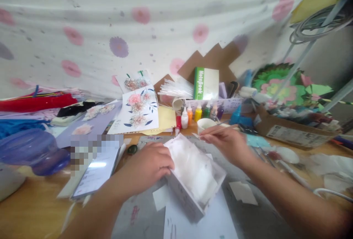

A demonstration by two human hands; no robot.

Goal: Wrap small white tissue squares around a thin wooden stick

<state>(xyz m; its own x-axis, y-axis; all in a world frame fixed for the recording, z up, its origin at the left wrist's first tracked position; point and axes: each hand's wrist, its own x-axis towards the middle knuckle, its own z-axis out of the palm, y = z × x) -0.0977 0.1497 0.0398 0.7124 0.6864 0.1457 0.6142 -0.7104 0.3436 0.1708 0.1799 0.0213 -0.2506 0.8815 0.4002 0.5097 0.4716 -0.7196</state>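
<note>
A white open box (190, 191) sits at an angle in front of me, with crumpled white, filmy material (193, 161) inside it. My left hand (151, 160) grips the box's upper left edge, its fingers closed over the rim. Just beyond the far right side of the box, my right hand (226, 141) pinches a thin stick with a pale, flat tip (195, 135); blur hides its exact kind. That tip is near a small white cup (205, 122). Under the box lie a white sheet (201, 218) and a grey mat (132, 209).
Small paint bottles (198, 113) stand behind the cup, before a notebook (206, 84). A phone (96, 167) and a blue-purple translucent bowl (30, 147) are at left. To the right are a cardboard box (292, 128) and a paper piece (243, 192).
</note>
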